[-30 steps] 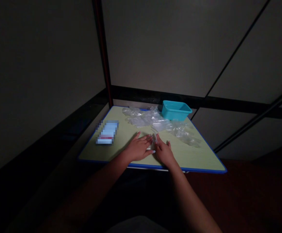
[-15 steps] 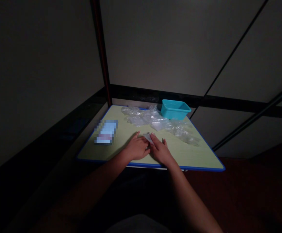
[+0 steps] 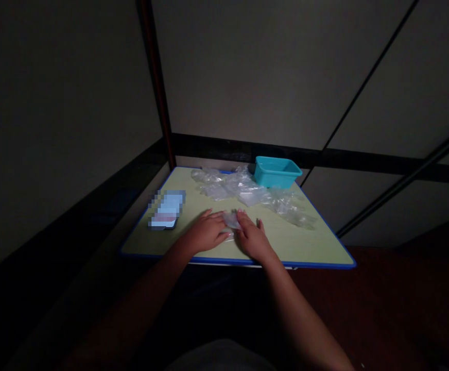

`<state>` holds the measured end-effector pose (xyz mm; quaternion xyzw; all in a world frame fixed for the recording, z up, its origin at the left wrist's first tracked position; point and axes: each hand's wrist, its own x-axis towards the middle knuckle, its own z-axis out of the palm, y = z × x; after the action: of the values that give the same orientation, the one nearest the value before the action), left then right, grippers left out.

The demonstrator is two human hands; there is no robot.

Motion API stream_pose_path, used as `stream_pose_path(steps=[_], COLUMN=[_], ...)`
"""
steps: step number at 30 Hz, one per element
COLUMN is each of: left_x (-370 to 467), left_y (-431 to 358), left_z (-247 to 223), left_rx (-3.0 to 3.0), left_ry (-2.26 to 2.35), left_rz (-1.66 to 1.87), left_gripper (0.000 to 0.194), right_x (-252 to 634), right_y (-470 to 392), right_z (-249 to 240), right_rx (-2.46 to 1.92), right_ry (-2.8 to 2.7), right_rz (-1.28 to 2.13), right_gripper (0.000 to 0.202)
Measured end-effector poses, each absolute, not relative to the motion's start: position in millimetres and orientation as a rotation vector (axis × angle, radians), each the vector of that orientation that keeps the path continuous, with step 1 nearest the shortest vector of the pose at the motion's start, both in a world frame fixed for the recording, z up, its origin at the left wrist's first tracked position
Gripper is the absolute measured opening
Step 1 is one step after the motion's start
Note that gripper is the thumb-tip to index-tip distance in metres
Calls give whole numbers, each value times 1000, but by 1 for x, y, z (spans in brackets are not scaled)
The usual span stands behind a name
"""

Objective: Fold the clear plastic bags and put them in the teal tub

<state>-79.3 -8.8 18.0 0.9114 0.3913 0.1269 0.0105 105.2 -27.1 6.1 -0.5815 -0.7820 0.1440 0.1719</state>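
Note:
A small translucent plastic piece [image 3: 231,220] lies on the pale green table [image 3: 309,247] between my two hands, near the front edge. My left hand [image 3: 208,232] rests palm down with its fingers spread, their tips at the left side of the plastic. My right hand [image 3: 251,236] is on the other side, its fingers stretched forward and touching the plastic's right part. Neither hand is wrapped round anything. Just beyond the hands lie crumpled clear plastic bags [image 3: 247,188], spread across the table.
A turquoise bin [image 3: 276,172] stands at the back right of the table. A phone-like item [image 3: 167,208], blurred out, lies at the left. The table has a blue rim, and walls rise behind it and to its left.
My left hand has moved left, away from my right hand, and its fingers lie flatter. More of the small plastic piece shows between the hands. The view has shifted slightly.

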Motion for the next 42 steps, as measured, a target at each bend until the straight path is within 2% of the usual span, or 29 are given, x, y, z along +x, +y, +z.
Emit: stream_pose_path(steps=[6, 18, 22, 35, 42], left_x=[-108, -112, -109, -116, -119], left_y=[-20, -19, -5, -11, -13], left_z=[3, 0, 0, 2, -3], left_rx=[2701, 2657, 2525, 2578, 2624], left_ry=[1326, 1376, 1481, 1352, 1304], left_rz=[448, 670, 754, 486, 454], left_gripper=[43, 37, 44, 35, 37], right_x=[102, 100, 101, 101, 100], right_y=[-27, -29, -29, -29, -28], right_z=[6, 6, 6, 7, 10], right_rx=[-1696, -1717, -1724, -1735, -1761], right_ry=[-2280, -2344, -2344, -2351, -2318], right_rz=[318, 246, 251, 272, 307], right_gripper=[60, 59, 59, 58, 58])
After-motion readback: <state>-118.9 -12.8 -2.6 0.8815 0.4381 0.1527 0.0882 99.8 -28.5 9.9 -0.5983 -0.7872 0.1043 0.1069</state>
